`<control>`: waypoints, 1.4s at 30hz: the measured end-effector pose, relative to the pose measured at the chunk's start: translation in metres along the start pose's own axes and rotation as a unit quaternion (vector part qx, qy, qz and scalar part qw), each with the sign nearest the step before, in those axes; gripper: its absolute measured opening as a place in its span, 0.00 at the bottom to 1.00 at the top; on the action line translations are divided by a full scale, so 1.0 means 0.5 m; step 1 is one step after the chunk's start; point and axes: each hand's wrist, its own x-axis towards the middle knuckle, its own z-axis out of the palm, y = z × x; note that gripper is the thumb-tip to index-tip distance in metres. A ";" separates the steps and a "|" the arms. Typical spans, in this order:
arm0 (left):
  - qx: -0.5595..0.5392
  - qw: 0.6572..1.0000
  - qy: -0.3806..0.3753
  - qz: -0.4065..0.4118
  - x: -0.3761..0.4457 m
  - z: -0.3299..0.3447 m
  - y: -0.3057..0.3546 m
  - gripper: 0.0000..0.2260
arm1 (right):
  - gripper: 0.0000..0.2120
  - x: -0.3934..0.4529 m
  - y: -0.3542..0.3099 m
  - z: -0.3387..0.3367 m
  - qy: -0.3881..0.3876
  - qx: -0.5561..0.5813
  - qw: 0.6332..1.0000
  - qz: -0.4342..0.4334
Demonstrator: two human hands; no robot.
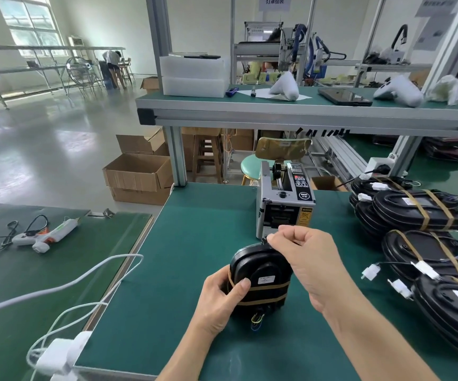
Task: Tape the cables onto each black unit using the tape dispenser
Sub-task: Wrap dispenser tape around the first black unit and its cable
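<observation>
left hand (222, 296) gripping black unit (260, 281), right hand (302, 251) pinching

Bright daylight via window (27, 23), floor (43, 138) glare, fisheye warp, edges soft.

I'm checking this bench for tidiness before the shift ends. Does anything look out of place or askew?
Nothing looks damaged or spilled. The taped black units at the right lie in a loose, overlapping pile with connectors sticking out. On the side table, a glue gun lies on its side with tangled cords, and white cables trail across the gap.

"SEMI" badge on tape dispenser (285, 199)
</observation>
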 end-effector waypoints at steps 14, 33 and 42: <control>0.002 1.000 0.007 -0.001 0.003 0.001 -0.006 0.22 | 0.08 -0.005 0.015 0.005 0.041 -0.063 0.996 -0.040; -0.007 1.000 0.012 0.004 0.003 0.001 -0.009 0.27 | 0.06 -0.012 0.017 0.011 0.059 -0.159 0.984 -0.062; -0.006 1.000 0.020 0.011 0.001 0.002 -0.003 0.26 | 0.11 -0.015 0.003 0.017 0.064 -0.193 0.978 -0.054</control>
